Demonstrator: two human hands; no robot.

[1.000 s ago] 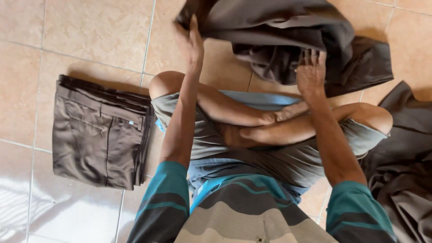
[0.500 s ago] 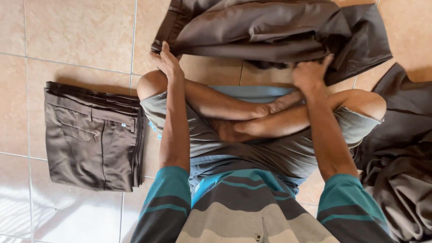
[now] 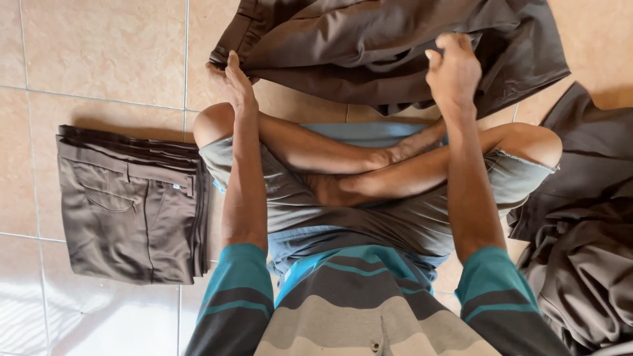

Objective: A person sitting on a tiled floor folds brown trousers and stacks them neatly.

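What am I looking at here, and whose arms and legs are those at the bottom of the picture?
The picture comes from a camera worn on a person's head, looking straight down, so you see that person's own body: striped sleeves, crossed bare legs, and a tiled floor they sit on. The left hand rests on the near edge of a dark brown garment spread out in front of the knees. The right hand is closed in a fist on the same cloth, gripping a fold. On the person's left lies a neat stack of folded brown trousers. On their right sits a loose heap of dark clothes, not folded.
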